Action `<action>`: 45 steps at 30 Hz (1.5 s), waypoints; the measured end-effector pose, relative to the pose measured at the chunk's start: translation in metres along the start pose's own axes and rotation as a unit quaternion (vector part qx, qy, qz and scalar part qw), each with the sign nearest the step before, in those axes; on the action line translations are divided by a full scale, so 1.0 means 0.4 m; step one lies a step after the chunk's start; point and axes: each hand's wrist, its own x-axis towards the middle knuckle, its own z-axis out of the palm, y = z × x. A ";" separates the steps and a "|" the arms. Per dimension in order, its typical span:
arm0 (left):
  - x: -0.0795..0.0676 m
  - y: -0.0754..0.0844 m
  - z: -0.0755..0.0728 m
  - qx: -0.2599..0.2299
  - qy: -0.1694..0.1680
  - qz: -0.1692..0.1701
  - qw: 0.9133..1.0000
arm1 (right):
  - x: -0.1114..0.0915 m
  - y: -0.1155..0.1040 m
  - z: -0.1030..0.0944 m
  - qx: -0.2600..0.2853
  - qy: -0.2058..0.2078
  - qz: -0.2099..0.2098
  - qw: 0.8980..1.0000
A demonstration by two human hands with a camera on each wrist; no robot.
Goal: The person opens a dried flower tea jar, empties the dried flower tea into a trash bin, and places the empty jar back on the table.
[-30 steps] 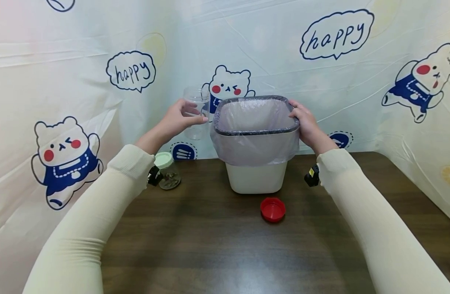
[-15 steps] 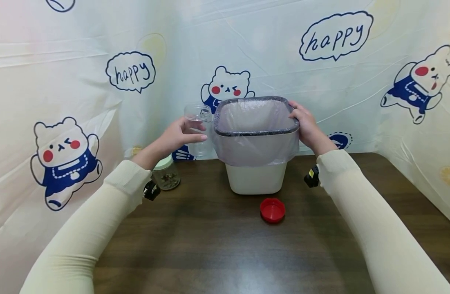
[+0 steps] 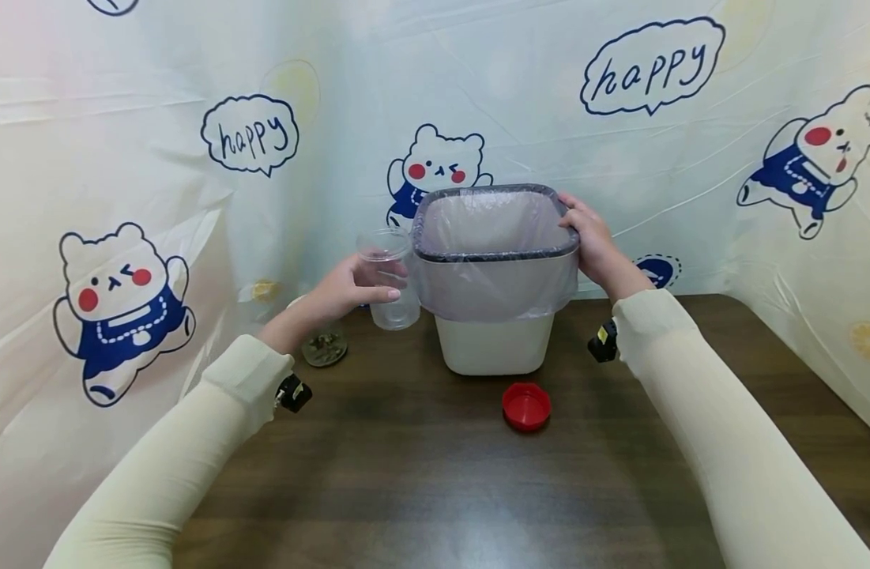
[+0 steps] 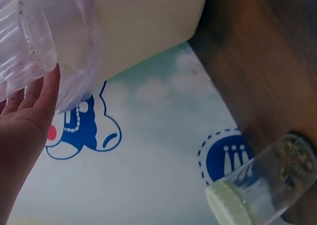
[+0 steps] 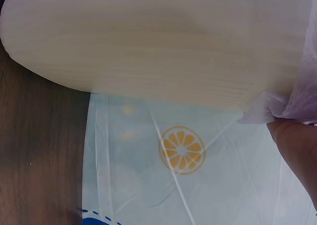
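Note:
My left hand (image 3: pixel 342 292) holds a clear plastic jar (image 3: pixel 397 310) upright in the air, just left of the bin, with thumb and fingers round its side. Dark specks cling to the base of the clear jar (image 4: pixel 37 31) in the left wrist view. A white trash bin (image 3: pixel 495 348) stands on the table, lined with a thin translucent bag (image 3: pixel 491 288) folded over its dark rim. My right hand (image 3: pixel 593 241) grips the bin's rim on the right side, over the bag. In the right wrist view only part of that hand (image 5: pixel 299 155) shows.
Behind my left wrist stands another clear jar (image 3: pixel 325 348) with bits inside; its pale green lid (image 4: pixel 230 202) shows in the left wrist view. A red lid (image 3: pixel 527 407) lies in front of the bin on the wooden table (image 3: pixel 420 490). A printed curtain (image 3: pixel 534 95) hangs behind.
My left hand has lowered the clear jar from above the bin's rim level to beside the bin's upper part. My right hand has stayed on the rim.

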 end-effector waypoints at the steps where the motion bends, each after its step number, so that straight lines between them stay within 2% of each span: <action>1: -0.002 -0.003 0.004 -0.006 -0.003 0.006 1.000 | 0.001 0.000 -0.001 -0.001 0.000 0.000 1.000; 6: -0.018 -0.022 0.029 -0.029 -0.020 0.019 0.999 | 0.001 0.001 0.000 -0.006 0.000 0.004 1.000; 12: -0.040 -0.041 0.057 -0.042 -0.033 0.005 0.999 | 0.001 0.005 -0.001 -0.013 0.000 0.007 1.000; 20: -0.052 -0.068 0.091 -0.060 -0.039 -0.016 0.997 | 0.003 0.002 0.001 -0.008 -0.004 0.001 1.000; 28: -0.053 -0.120 0.140 -0.064 -0.072 0.023 0.995 | 0.004 0.000 0.001 -0.005 -0.001 0.004 1.000; 37: -0.060 -0.150 0.184 -0.071 -0.098 -0.010 0.993 | 0.006 -0.002 0.003 -0.003 0.001 0.006 1.000; 45: -0.067 -0.161 0.224 -0.067 -0.123 -0.014 0.990 | 0.004 -0.003 0.002 -0.008 0.003 0.006 1.000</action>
